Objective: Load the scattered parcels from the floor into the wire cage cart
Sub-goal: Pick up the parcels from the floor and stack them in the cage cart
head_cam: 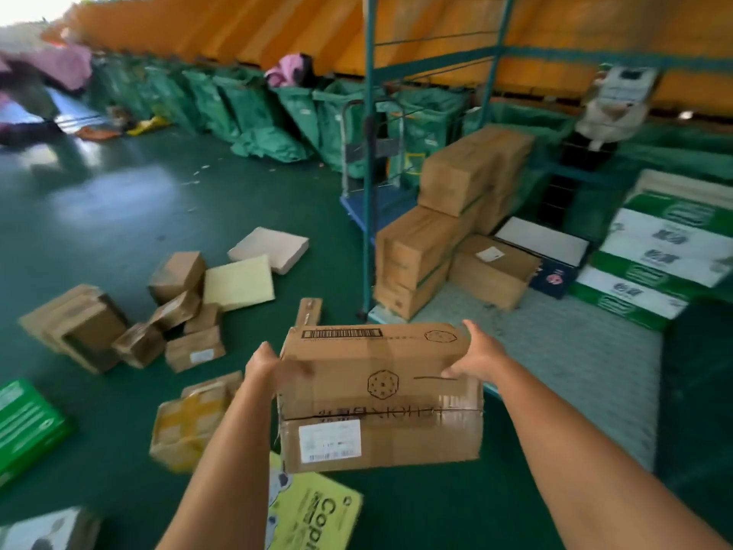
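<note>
One brown cardboard parcel (380,394) is held in the air between two hands: the left hand (263,365) grips its 9 o'clock end, the right hand (474,357) grips its 3 o'clock end, fingers curled over the edges. At 1 o'clock stands the wire cage cart (555,351), with five brown boxes (444,232) stacked inside. At 10 o'clock about nine small parcels (178,307) lie scattered on the green floor (119,216).
</note>
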Motion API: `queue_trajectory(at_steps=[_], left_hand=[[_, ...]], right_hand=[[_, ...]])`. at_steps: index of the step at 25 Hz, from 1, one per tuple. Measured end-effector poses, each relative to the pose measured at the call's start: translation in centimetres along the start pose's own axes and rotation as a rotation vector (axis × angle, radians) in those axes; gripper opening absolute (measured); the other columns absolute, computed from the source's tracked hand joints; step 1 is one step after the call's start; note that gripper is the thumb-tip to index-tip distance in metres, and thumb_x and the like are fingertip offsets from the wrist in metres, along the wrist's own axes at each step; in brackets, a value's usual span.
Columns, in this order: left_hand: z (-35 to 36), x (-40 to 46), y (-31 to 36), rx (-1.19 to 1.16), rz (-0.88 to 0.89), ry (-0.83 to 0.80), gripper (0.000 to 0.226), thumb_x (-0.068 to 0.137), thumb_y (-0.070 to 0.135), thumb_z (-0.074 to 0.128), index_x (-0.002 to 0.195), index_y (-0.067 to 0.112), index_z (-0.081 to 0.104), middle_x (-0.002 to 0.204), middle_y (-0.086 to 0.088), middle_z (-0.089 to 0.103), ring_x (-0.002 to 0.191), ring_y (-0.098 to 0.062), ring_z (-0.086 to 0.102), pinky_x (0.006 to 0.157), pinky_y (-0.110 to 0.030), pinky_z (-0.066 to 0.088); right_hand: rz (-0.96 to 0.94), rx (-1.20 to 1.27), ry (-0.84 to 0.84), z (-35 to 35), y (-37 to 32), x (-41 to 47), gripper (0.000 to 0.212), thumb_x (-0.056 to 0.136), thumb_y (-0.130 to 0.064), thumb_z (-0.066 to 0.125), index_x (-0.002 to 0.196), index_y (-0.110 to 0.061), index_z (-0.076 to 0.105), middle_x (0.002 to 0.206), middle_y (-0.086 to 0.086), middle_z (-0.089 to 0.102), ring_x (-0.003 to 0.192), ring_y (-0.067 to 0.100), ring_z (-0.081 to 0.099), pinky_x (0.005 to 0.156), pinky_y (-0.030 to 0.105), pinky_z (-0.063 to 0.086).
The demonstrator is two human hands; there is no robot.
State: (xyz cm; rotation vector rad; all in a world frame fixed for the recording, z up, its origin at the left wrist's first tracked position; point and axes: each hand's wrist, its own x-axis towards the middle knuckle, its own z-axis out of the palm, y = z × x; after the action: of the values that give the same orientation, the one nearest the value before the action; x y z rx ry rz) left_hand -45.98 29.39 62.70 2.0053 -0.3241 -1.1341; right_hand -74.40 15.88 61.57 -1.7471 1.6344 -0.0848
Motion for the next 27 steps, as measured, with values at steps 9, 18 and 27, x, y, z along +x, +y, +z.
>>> queue_trajectory(at_steps=[9, 18, 27], left_hand=[[19.0, 7.0, 8.7, 0.331, 0.240, 0.007, 0.069, 0.074, 0.008, 0.076, 0.135, 0.023, 0.047, 0.118, -0.008, 0.054, 0.096, -0.028, 0.058, 0.087, -0.035, 0.052], [33.3, 19.9, 20.1, 0.323, 0.220, -0.202, 0.062, 0.079, 0.003, 0.064, 0.138, 0.016, 0.050, 0.116, -0.014, 0.062, 0.093, -0.030, 0.065, 0.077, -0.036, 0.057], [45.2, 29.5, 27.7, 0.637, 0.155, -0.246, 0.049, 0.078, 0.008, 0.061, 0.126, 0.003, 0.051, 0.130, -0.016, 0.052, 0.088, -0.026, 0.064, 0.070, -0.035, 0.056]], right_hand=[[0.242, 0.501, 0.329, -10.9, 10.0, 11.8, 0.098, 0.068, -0.029, 0.087, 0.146, -0.012, 0.030, 0.146, 0.014, 0.041, 0.131, 0.033, 0.044, 0.102, 0.042, 0.040], [0.342, 0.543, 0.360, -18.7, 13.2, 24.7, 0.111, 0.068, -0.025, 0.087, 0.153, -0.024, 0.015, 0.152, 0.011, 0.033, 0.136, 0.033, 0.036, 0.111, 0.046, 0.034], [0.557, 0.526, 0.381, -21.5, 16.4, 38.3, 0.121, 0.073, -0.029, 0.084, 0.154, -0.012, -0.004, 0.157, 0.016, 0.021, 0.141, 0.037, 0.028, 0.114, 0.049, 0.028]])
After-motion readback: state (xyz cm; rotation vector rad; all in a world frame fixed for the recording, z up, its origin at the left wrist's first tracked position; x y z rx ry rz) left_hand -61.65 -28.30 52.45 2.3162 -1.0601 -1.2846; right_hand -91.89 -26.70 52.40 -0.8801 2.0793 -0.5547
